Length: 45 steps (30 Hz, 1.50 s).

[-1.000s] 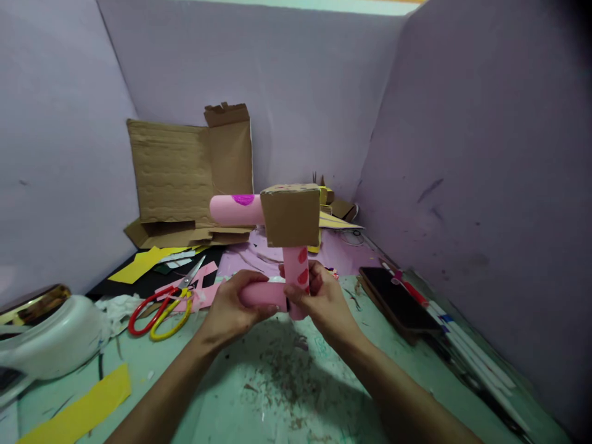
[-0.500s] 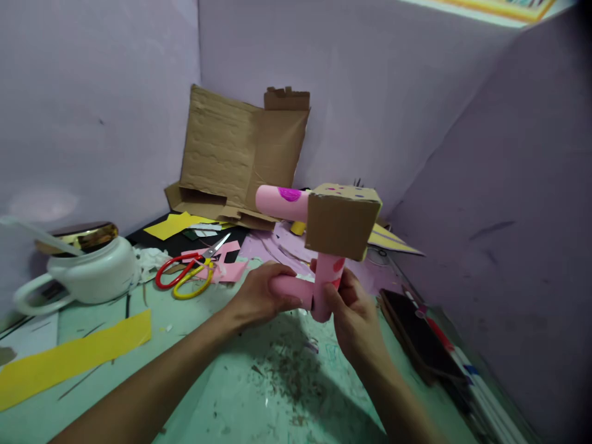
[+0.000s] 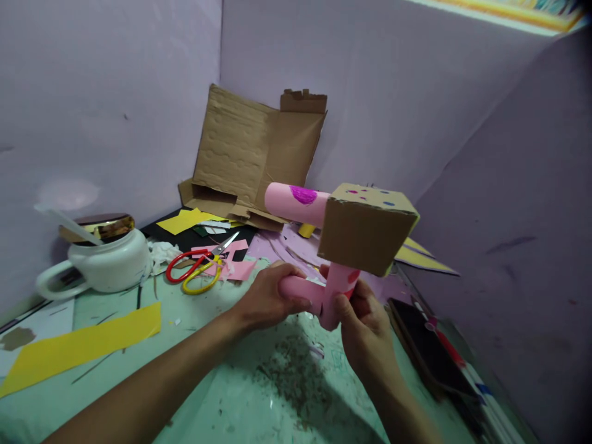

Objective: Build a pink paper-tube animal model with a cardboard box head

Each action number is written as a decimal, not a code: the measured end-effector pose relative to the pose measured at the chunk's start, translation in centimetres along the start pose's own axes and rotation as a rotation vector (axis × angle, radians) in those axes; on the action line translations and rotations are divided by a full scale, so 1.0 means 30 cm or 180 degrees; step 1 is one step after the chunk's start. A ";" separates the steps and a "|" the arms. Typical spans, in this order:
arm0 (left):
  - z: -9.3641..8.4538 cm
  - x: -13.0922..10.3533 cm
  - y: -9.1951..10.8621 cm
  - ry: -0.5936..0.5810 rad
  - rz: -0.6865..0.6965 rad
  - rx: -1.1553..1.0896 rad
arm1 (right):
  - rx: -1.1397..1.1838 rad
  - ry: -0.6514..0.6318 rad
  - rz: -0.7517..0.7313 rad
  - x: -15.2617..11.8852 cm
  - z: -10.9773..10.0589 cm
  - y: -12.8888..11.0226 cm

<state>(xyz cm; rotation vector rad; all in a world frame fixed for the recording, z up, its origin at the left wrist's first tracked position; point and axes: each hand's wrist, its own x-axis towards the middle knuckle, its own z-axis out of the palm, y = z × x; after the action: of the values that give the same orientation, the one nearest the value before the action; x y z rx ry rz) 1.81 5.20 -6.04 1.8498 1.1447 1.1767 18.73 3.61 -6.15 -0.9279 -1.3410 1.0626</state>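
My left hand (image 3: 271,296) is closed round a short pink paper tube (image 3: 303,291) that lies level. With my right hand (image 3: 365,320) I grip an upright pink tube with red spots (image 3: 341,280); the level tube's end meets its side near the bottom. On top of the upright tube sits a cardboard box (image 3: 367,234) with coloured dots on its upper face, tilted a little. From behind the box a pink tube with a magenta spot (image 3: 282,198) sticks out to the left. How it joins the box is hidden.
To the left are red-and-yellow scissors (image 3: 197,265), pink paper scraps (image 3: 240,270), a yellow paper strip (image 3: 87,345) and a white pot (image 3: 111,262). An opened cardboard carton (image 3: 259,145) leans on the back wall. A dark phone-like slab (image 3: 432,345) and pens (image 3: 448,345) lie right.
The view has swung slightly left, so the table things appear further right. The cardboard box has tipped and looks larger and nearer. Both hands keep their hold on the pink tubes.
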 end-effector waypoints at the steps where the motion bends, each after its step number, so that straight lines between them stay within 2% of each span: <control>1: 0.001 -0.002 0.000 0.0009 0.0053 -0.0023 | -0.0034 0.0000 -0.0022 -0.004 0.002 -0.004; 8: 0.016 -0.008 0.001 0.0009 0.0045 -0.0198 | -0.0161 -0.0061 -0.0215 -0.014 0.012 -0.022; 13: 0.004 0.005 -0.021 -0.0329 0.0212 -0.0323 | -0.0026 0.0078 -0.0051 0.010 -0.012 -0.037; 19: -0.013 -0.012 -0.009 -0.0044 0.0630 0.0787 | 0.0139 0.0456 0.0309 0.039 -0.029 -0.074; 21: -0.003 -0.026 0.004 -0.0003 0.0854 0.1148 | 0.0293 0.0505 0.0465 0.048 -0.025 -0.093; 24: 0.030 -0.043 0.002 0.0257 0.1041 0.1400 | 0.0499 0.0469 0.0682 0.056 -0.008 -0.129; 28: 0.067 -0.042 -0.028 0.0434 0.1239 0.0892 | 0.0904 0.0402 0.0867 0.061 0.028 -0.180; 31: 0.060 -0.032 -0.031 0.0304 0.1310 0.0318 | 0.1528 0.0414 0.0885 0.064 0.047 -0.212; 33: 0.041 -0.031 -0.023 0.0143 0.1128 -0.0029 | 0.1903 0.0300 0.0848 0.066 0.052 -0.223; 37: 0.006 -0.050 -0.037 -0.0122 0.0361 -0.0814 | 0.2406 0.0220 0.0830 0.063 0.066 -0.198; 41: -0.013 -0.063 -0.088 -0.0289 -0.0289 -0.1828 | 0.2725 0.0577 0.0670 0.056 0.100 -0.129; 45: -0.027 -0.053 -0.111 -0.0165 -0.0566 -0.1900 | 0.2942 0.0908 0.0540 0.052 0.135 -0.068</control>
<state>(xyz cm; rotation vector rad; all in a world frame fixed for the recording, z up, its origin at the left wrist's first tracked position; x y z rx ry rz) -0.36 5.15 -9.14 1.2893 0.7920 1.1955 14.71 4.25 -3.60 -0.4569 -0.4274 1.4245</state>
